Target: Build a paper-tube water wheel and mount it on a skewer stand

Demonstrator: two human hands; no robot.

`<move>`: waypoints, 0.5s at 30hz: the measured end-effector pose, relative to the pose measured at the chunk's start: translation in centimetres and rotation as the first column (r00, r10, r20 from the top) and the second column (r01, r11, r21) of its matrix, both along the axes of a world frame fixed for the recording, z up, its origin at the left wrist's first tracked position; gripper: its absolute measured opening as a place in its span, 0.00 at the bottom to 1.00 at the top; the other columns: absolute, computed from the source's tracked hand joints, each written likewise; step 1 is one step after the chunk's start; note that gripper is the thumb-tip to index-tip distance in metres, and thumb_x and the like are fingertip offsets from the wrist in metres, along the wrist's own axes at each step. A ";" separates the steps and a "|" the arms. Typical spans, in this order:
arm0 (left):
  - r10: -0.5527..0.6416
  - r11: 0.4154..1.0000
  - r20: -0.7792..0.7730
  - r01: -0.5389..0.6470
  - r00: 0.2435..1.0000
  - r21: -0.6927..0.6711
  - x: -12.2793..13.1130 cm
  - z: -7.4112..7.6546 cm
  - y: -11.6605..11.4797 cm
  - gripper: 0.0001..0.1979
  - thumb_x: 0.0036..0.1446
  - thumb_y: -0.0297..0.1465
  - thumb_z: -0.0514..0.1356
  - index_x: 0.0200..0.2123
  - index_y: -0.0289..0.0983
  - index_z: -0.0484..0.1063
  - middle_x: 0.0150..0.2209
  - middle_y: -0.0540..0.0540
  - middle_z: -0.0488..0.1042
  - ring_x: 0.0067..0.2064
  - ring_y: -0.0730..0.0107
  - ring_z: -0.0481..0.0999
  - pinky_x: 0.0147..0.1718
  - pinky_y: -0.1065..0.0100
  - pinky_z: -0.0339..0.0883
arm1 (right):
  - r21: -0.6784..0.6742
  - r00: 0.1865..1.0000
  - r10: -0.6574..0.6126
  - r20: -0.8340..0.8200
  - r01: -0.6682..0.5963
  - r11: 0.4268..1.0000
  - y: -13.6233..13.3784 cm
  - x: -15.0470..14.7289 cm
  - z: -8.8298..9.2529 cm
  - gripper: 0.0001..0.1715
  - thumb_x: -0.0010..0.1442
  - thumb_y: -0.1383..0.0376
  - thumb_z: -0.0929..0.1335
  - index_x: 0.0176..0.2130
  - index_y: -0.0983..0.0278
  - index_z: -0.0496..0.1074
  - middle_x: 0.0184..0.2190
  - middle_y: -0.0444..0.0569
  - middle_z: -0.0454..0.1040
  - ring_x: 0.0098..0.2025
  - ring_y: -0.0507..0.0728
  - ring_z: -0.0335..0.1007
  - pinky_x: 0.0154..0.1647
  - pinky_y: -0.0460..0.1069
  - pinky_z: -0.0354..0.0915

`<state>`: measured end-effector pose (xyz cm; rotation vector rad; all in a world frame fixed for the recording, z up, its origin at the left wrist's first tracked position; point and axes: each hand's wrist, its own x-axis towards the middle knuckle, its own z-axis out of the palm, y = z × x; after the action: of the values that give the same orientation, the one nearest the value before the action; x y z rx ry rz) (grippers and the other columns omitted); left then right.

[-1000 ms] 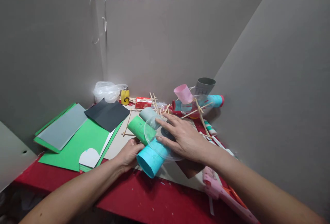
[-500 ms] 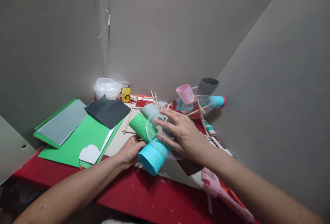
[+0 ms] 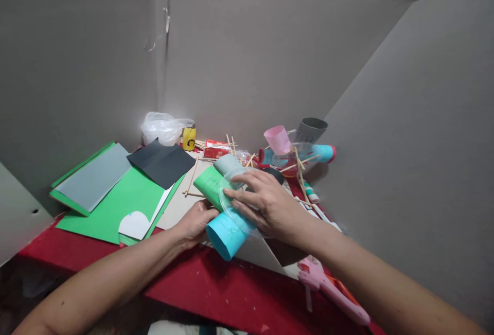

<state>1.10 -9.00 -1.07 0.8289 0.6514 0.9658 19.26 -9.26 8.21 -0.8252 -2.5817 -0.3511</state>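
Note:
A joined cluster of paper tubes sits near the middle: a blue tube (image 3: 227, 234), a green tube (image 3: 210, 184) and a pale grey-green tube (image 3: 227, 164). My left hand (image 3: 198, 222) grips the cluster from the left, its fingers partly hidden behind the green and blue tubes. Over the tubes' right ends lies a clear round plastic disc (image 3: 237, 216), tilted. My right hand (image 3: 266, 198) rests on this disc with fingers stretched out and slightly apart; its thumb is hidden. Part of a black round piece (image 3: 274, 174) shows behind the right hand.
Green sheets (image 3: 104, 222), a grey sheet (image 3: 94, 176) and a black sheet (image 3: 161, 162) lie left. A pink glue gun (image 3: 335, 294) is right front. Behind stand a pink tube (image 3: 277, 140), a dark grey tube (image 3: 311, 130) and thin sticks (image 3: 299, 162). Grey panels (image 3: 247, 57) enclose the table.
My right hand has shifted slightly left and down over the clear disc. My left hand keeps its hold on the tubes. The camera view has shifted slightly.

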 end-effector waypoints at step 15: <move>0.172 0.985 0.075 -0.169 0.982 -0.040 -1.3 -0.9 2.3 0.14 0.37 0.21 0.65 0.33 0.31 0.77 0.26 0.47 0.78 0.23 0.73 0.71 0.27 0.71 0.64 | -0.086 0.802 -0.124 -0.584 0.091 0.992 -3.6 3.8 4.2 0.14 0.67 0.63 0.66 0.51 0.53 0.75 0.49 0.48 0.78 0.53 0.60 0.73 0.56 0.59 0.70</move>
<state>-0.24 -6.66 -1.95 0.7103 0.6769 1.1342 23.01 -12.88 12.39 -0.9269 -1.9695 -0.0358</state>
